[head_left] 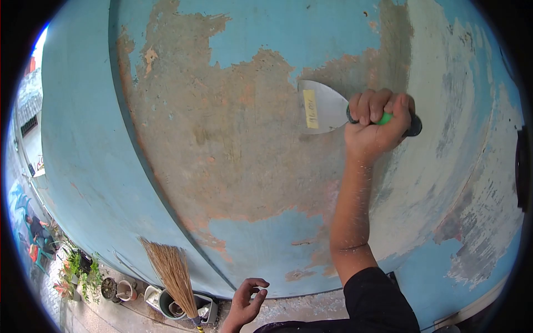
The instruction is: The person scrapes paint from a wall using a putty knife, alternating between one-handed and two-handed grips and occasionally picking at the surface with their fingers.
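My right hand [380, 119] is wrapped round the green and black handle of a wide scraper [330, 108]. The scraper's metal blade, with a yellow label on it, points left and lies against or close to the wall [233, 139]. Around it the wall shows bare grey-brown plaster, with blue paint above and below. Low in the view, my left hand [247, 301] hangs in front of the wall's foot with its fingers loosely curled and apart, holding nothing.
A straw broom [173, 272] stands upright at the lower left, beside a grey bin [206, 311] and a pot [126, 290]. Green plants [78, 272] grow farther left. A person [39, 230] sits at the far left edge.
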A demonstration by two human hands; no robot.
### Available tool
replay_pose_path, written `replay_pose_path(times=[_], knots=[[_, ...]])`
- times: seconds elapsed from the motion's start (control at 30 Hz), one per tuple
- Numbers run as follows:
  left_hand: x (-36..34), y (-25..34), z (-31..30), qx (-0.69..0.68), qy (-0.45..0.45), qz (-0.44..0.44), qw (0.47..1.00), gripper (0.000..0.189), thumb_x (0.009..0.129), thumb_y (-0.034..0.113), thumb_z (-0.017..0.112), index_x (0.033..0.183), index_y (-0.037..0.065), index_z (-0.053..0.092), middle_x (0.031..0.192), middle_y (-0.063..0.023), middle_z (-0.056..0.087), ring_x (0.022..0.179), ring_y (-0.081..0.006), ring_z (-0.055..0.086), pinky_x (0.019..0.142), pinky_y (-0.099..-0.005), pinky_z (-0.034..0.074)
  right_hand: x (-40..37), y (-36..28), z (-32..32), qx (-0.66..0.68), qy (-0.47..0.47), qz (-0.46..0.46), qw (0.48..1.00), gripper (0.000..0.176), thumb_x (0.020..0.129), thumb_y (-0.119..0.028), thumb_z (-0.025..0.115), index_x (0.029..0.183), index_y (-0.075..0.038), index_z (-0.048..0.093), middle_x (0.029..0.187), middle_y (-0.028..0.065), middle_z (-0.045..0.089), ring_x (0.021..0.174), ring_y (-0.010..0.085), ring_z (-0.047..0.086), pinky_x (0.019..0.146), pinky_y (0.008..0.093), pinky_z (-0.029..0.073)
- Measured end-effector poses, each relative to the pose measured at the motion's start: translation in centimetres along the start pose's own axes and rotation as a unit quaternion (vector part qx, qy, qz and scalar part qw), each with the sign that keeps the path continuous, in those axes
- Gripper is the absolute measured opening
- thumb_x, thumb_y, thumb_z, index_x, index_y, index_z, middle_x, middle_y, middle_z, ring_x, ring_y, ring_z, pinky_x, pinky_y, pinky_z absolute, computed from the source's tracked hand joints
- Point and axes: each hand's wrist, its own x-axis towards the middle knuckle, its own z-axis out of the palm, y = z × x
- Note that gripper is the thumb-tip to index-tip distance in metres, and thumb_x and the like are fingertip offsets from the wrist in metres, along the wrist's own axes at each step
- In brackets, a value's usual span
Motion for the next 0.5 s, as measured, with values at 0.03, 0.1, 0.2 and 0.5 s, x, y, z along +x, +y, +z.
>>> replay_pose_path(times=[0.03,0.1,0.2,0.5], knots=[[0.2,0.0,0.2,0.002,-0.004,0.009,1.000,0.019,0.094,0.007,0.059,0.112,0.001,0.056,0.113,-0.0111,0.060,0.109,-0.0185,0.058,0.091,-0.0331,0.047,0.0,0.0,0.7,0.039,0.010,0.055,0.998,0.032,0.093,-0.025,0.043,0.065,-0.013,0.033,0.050,-0.0008,0.029,0.042,0.0108,0.029,0.040,0.0266,0.027],[0.2,-0.2,0.3,0.012,-0.013,0.022,1.000,0.019,0.094,0.008,0.059,0.112,0.001,0.056,0.114,-0.0111,0.060,0.109,-0.0182,0.058,0.091,-0.0330,0.047,1.0,-0.8,-1.4,0.054,-0.025,0.010,0.998,0.030,0.093,-0.024,0.043,0.066,-0.014,0.034,0.050,-0.0013,0.030,0.042,0.0106,0.028,0.041,0.0264,0.026],[0.9,-0.3,0.7,0.015,-0.018,0.035,0.999,0.020,0.094,0.008,0.059,0.112,0.001,0.056,0.114,-0.0106,0.060,0.108,-0.0178,0.058,0.091,-0.0328,0.047,1.5,-1.6,-2.5,0.121,-0.014,0.004,0.992,0.031,0.095,-0.027,0.046,0.070,-0.015,0.033,0.050,-0.0024,0.028,0.041,0.0101,0.025,0.042,0.0279,0.024],[0.9,0.3,0.9,-0.026,-0.005,0.004,1.000,0.022,0.094,0.009,0.061,0.113,0.001,0.055,0.113,-0.0093,0.061,0.109,-0.0172,0.056,0.094,-0.0336,0.045,-1.2,0.0,-1.8,0.164,-0.054,0.013,0.985,0.033,0.094,-0.028,0.047,0.069,-0.017,0.030,0.051,-0.0036,0.027,0.040,0.0100,0.025,0.043,0.0275,0.025]])
